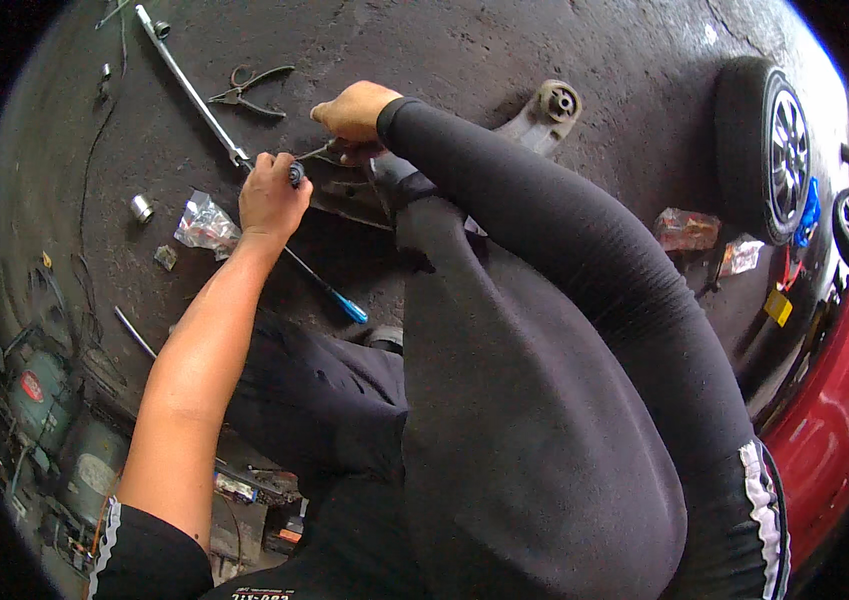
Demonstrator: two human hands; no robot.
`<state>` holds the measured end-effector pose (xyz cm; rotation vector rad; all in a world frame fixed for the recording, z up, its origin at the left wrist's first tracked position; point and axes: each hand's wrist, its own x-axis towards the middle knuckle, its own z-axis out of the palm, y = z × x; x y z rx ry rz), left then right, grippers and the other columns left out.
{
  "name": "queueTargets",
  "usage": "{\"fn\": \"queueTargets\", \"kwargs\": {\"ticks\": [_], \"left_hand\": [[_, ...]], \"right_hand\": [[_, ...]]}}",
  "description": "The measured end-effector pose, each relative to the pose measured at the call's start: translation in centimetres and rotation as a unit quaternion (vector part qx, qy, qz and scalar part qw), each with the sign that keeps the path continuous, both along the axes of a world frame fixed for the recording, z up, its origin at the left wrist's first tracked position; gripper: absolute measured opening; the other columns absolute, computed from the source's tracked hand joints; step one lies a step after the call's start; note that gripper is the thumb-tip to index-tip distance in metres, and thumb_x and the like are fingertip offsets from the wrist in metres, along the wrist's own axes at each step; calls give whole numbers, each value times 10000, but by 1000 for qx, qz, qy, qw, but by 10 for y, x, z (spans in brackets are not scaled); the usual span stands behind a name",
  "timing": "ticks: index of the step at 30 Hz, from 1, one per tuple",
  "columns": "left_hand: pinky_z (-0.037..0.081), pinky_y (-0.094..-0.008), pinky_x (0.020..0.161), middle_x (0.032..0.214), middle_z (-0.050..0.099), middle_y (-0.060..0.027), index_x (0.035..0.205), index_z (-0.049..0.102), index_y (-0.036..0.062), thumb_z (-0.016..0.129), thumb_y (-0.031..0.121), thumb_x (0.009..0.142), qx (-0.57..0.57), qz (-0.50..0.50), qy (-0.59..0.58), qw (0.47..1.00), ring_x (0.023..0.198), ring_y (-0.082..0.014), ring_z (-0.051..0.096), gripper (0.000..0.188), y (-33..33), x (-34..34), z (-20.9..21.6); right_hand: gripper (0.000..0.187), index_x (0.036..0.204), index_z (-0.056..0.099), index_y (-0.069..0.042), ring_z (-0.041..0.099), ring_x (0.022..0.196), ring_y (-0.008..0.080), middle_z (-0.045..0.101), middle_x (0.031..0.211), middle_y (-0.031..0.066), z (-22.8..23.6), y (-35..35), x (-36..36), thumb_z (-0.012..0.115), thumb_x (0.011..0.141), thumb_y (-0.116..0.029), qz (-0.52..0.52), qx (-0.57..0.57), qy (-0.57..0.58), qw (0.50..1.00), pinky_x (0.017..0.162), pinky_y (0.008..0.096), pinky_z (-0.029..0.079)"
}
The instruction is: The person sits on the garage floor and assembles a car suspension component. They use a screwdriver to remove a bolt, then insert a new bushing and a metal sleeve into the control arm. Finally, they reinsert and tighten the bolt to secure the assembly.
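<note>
My left hand (274, 198) is closed around the dark handle (296, 174) of a tool whose kind I cannot make out. A thin metal shaft (318, 152) runs from near it toward my right hand (356, 110). That hand is curled closed over the far end of a metal suspension arm, its lower fingers hidden. The suspension arm's bushing end (558, 102) shows beyond my right sleeve; my leg and forearm cover its middle. Below my left hand, a screwdriver with a blue handle (350, 308) lies slanted, its upper shaft running behind my wrist.
Pliers (242, 93), a long chrome bar (192, 88), a socket (142, 208) and a clear plastic bag (206, 226) lie on the dark floor. At right stand a wheel (766, 150) and a red car panel (824, 390). Two plastic packages lie near the wheel; green machinery (49, 400) is lower left.
</note>
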<state>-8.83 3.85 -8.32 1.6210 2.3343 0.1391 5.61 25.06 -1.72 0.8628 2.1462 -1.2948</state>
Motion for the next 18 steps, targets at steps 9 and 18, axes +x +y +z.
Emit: {"fn": "queueTargets", "kwargs": {"ticks": [9, 18], "left_hand": [[614, -555, 922, 1169, 719, -169, 1178, 762, 104, 871, 337, 932, -23, 47, 38, 998, 1077, -437, 749, 356, 10, 10, 3], [607, -561, 902, 1161, 720, -157, 1099, 768, 103, 867, 354, 919, 7, 107, 72, 992, 1055, -439, 751, 325, 12, 21, -7]], "right_hand": [[241, 1227, 826, -93, 834, 869, 294, 846, 1007, 136, -53, 46, 63, 687, 1061, -202, -19, 198, 92, 976, 839, 458, 650], [300, 1163, 768, 23, 795, 794, 179, 810, 992, 117, -88, 29, 99, 755, 1005, -232, -450, -108, -6, 886, 667, 349, 604]]}}
